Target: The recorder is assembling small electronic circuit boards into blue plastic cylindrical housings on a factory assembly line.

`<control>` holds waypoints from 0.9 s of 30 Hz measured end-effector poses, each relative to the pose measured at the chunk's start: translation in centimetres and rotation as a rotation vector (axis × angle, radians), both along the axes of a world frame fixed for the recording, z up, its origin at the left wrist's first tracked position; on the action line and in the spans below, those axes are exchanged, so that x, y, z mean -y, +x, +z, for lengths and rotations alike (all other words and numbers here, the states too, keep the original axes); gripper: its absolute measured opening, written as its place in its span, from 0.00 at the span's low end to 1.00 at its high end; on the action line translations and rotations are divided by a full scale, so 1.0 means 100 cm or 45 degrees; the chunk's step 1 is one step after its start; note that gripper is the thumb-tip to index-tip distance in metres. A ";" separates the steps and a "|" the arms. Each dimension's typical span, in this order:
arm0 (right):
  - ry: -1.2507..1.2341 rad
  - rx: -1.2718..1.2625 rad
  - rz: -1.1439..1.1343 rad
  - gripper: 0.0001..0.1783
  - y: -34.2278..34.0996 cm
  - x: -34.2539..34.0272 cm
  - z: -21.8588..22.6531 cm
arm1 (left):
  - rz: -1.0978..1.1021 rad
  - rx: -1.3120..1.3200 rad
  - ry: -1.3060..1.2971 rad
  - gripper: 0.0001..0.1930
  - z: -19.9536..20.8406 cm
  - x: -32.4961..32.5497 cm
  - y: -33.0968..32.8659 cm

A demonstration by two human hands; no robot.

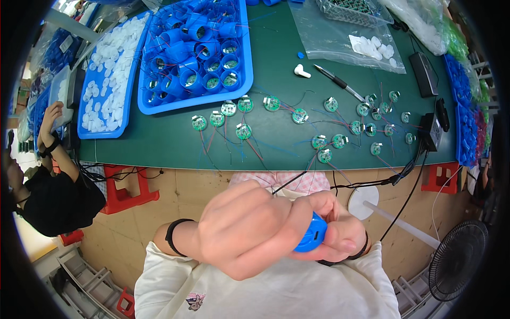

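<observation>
Close to my chest, in front of the table edge, a small round blue plastic housing (311, 238) with a slot in its side is gripped between both hands. My left hand (247, 226) is closed, its back toward the view and its fingers reaching onto the housing from the left. The fingers and thumb of my right hand (344, 234) are closed round it from the right. Most of the housing is hidden by the fingers. A thin black cable (289, 182) shows just beyond my hands. On the table beyond lie several round green circuit boards (243, 131) with thin wires.
A blue tray (196, 101) holds many blue housings with boards inside. Left of it, another blue tray (101, 133) carries white discs. A pen (340, 82), a white earbud (302, 71) and a clear bag (324, 48) lie farther back. Black boxes (431, 133) with cables stand right.
</observation>
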State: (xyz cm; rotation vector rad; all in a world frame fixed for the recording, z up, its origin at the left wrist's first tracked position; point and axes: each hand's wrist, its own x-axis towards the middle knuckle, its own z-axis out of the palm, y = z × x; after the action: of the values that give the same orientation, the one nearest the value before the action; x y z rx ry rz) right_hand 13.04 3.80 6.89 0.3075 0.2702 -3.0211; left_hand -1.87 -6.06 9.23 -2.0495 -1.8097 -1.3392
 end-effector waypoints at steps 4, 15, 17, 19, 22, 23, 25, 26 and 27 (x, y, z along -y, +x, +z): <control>0.177 0.019 -0.106 0.21 -0.006 0.004 -0.001 | -0.066 -0.073 -0.135 0.20 -0.006 0.001 -0.014; 0.663 0.299 -0.633 0.18 -0.018 -0.018 0.003 | 0.637 -0.172 -0.422 0.15 0.025 -0.049 -0.117; 0.630 0.268 -0.589 0.17 -0.012 -0.018 -0.004 | 0.687 -0.443 -0.546 0.19 0.031 -0.061 -0.152; 0.560 0.267 -0.539 0.13 -0.011 -0.017 -0.002 | 0.760 -0.571 -0.599 0.21 0.030 -0.072 -0.174; 0.572 0.240 -0.537 0.11 -0.008 -0.017 -0.006 | 0.816 -0.726 -0.835 0.26 0.042 -0.114 -0.176; 0.576 0.230 -0.538 0.11 -0.008 -0.017 -0.006 | 0.743 -0.733 -0.785 0.24 0.040 -0.132 -0.177; 0.584 0.257 -0.540 0.10 -0.007 -0.017 -0.005 | 0.615 -0.758 -0.741 0.21 0.025 -0.172 -0.182; 0.588 0.250 -0.538 0.10 -0.005 -0.016 -0.004 | 0.562 -0.774 -0.747 0.19 0.015 -0.192 -0.183; 0.597 0.268 -0.535 0.10 -0.004 -0.016 -0.004 | 0.579 -0.784 -0.796 0.17 0.003 -0.212 -0.183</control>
State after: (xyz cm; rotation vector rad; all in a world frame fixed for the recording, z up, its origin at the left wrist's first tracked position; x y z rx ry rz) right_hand 12.61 5.43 6.46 0.8037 1.0135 -3.2438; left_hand -20.21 15.14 9.54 -1.7805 -2.3099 0.0018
